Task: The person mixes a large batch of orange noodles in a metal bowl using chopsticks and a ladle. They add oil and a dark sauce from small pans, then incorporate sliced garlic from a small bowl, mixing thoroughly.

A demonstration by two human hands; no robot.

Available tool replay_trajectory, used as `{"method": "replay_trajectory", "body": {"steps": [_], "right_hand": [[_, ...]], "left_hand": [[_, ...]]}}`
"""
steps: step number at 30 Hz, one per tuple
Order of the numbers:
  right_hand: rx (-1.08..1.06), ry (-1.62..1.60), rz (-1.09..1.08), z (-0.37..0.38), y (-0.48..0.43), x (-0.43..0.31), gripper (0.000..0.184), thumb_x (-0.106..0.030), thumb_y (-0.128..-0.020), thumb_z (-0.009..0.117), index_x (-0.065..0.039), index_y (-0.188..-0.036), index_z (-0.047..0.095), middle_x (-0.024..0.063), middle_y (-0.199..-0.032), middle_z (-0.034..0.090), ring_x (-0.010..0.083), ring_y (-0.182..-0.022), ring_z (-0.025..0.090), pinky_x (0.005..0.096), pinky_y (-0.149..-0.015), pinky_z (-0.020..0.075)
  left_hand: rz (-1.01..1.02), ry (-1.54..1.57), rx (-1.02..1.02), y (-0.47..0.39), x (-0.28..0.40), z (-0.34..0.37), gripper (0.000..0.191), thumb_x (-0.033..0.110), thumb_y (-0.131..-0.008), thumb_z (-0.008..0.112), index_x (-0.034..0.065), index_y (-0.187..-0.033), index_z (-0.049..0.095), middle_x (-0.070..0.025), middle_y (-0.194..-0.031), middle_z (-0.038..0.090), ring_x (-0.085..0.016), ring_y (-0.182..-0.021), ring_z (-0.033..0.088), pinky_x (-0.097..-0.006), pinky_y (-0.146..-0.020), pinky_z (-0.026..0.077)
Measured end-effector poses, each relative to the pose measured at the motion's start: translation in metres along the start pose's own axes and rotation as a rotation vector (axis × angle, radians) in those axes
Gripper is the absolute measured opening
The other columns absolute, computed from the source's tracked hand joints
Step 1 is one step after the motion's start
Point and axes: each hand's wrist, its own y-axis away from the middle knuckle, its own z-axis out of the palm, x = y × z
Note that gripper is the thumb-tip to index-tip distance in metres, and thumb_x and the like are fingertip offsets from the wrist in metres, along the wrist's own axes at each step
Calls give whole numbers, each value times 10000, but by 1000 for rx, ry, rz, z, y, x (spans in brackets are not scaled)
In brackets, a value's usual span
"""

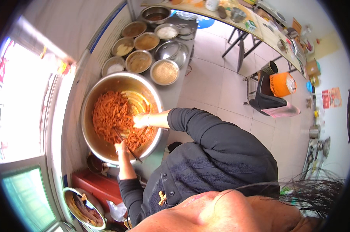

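A large steel basin (89, 87) stands before me, partly filled with reddish, sauce-coated strips of food (109, 113). My left hand (121, 147) is over the basin's near-left part, closed on a pair of dark chopsticks (134, 155). Their far ends reach into the strips, and their other ends stick out past the rim. Inside the basin, my right hand (141, 120) touches the strips beside a sauce-smeared patch of bare basin floor. Its fingers are blurred and partly hidden, so whether they grip any strips is unclear.
Several steel bowls of powders and seasonings, one with pale granules (164, 72), crowd the metal counter (175, 90) to my right, beside steel lids (167, 50). A red box (96, 182) and another basin (103, 220) are at my left. Behind stands a chair with an orange bag (279, 84).
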Motion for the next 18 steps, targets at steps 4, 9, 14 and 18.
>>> {"method": "replay_trajectory", "body": {"steps": [4,9,14,18], "right_hand": [[278,-85,-395,-26,56,26,354,-296,-810,530,12,-978,482,220,-851,561,341,-772,573,426,-667,471],[95,-369,-552,-58,195,112,262,-264,-840,542,-7,-879,578,147,-764,617,255,-684,589,359,-621,457],[337,-457,-349,-61,312,284,217,-199,-825,531,-5,-890,602,141,-783,633,251,-712,605,356,-649,467],[583,-506,-118,-84,392,399,211,-182,-802,509,-11,-849,623,162,-744,628,274,-679,607,369,-621,463]], "left_hand": [[330,68,418,83,136,-18,738,263,-741,636,19,-1340,279,-276,-1258,412,-389,-1111,450,-466,-937,375],[955,36,872,207,257,-4,587,238,-837,570,-13,-1313,337,-232,-1287,396,-382,-1174,382,-469,-986,295],[1114,32,727,295,314,110,559,174,-810,576,-12,-1292,364,-243,-1254,420,-398,-1159,387,-489,-976,291],[1075,94,315,331,369,206,542,101,-796,564,-12,-1287,366,-230,-1245,434,-377,-1184,370,-455,-1000,280]]}}
